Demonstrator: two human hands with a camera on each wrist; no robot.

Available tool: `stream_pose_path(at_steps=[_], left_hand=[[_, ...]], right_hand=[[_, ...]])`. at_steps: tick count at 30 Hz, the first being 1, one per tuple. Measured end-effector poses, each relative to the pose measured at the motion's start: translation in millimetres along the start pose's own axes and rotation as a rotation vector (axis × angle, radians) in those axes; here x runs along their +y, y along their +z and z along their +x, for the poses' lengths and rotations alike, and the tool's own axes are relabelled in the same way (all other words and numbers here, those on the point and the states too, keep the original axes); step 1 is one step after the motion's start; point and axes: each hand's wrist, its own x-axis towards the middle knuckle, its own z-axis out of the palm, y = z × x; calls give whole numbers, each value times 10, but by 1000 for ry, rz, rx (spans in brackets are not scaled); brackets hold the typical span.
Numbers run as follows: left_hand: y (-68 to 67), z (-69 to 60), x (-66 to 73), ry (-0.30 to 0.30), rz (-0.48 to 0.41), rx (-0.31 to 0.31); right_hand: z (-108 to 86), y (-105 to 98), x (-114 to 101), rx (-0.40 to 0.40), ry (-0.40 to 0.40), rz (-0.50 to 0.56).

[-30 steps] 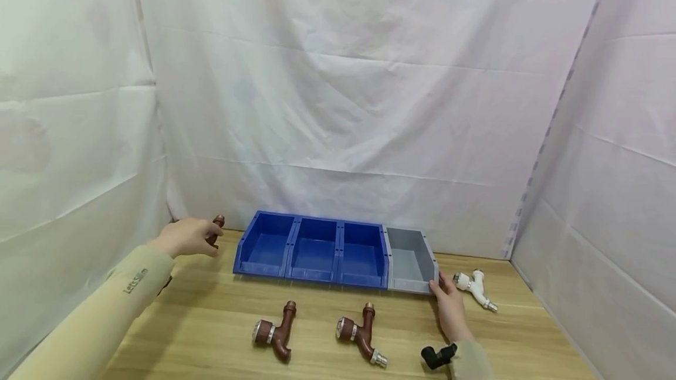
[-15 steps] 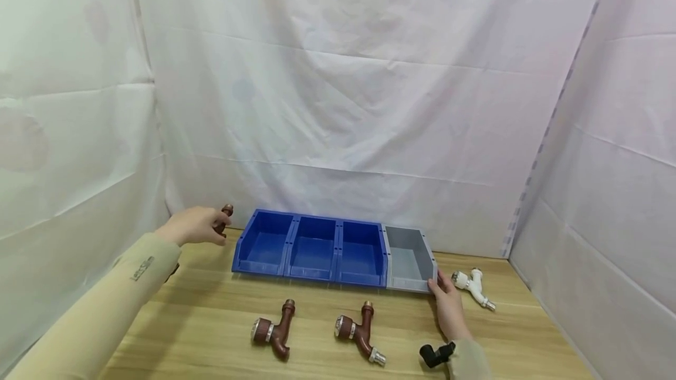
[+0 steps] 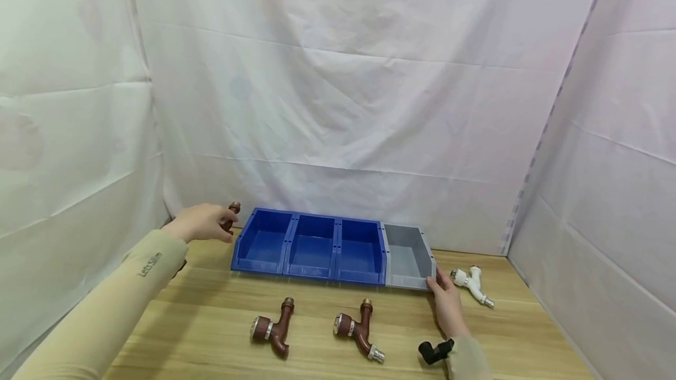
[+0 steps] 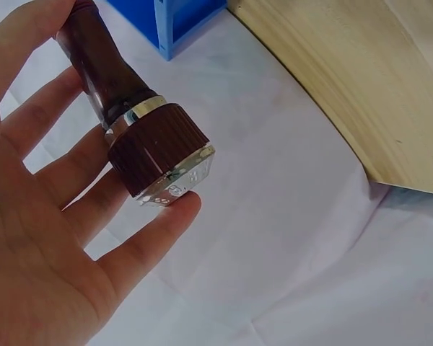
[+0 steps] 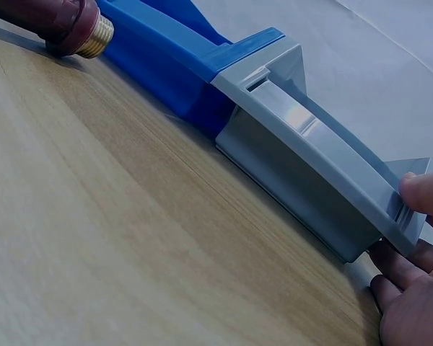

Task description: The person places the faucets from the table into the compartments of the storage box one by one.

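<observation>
Brown tap [image 4: 155, 144] in left hand [image 3: 202, 223], just left of the blue bins [image 3: 309, 269].
Left fingers [image 4: 43, 112] pinch the tap; right hand [image 3: 448, 308] pinches grey bin [image 3: 406, 281] at its front right corner. White tap [image 3: 474, 286] on desk [image 3: 211, 321], beside right hand.

A brown tap [image 4: 125, 92] and a gray bin [image 3: 405, 261]

The brown tap, silver-capped, slants in the left hand [image 3: 200, 221], well left of the gray bin, which sits upright, near right corner gripped by the right hand [image 3: 448, 304].
</observation>
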Motion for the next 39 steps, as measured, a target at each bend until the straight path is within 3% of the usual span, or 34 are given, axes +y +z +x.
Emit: stream_pose_path(at_steps=[16, 32, 39], left_hand=[[-61, 112, 68, 5, 8, 11], [-82, 198, 142, -5, 14, -19], [-37, 267, 154, 6, 11, -14]], right_hand=[[14, -29, 10, 3, -1, -22], [20, -24, 12, -2, -1, -39], [-2, -28, 25, -2, -1, -30]])
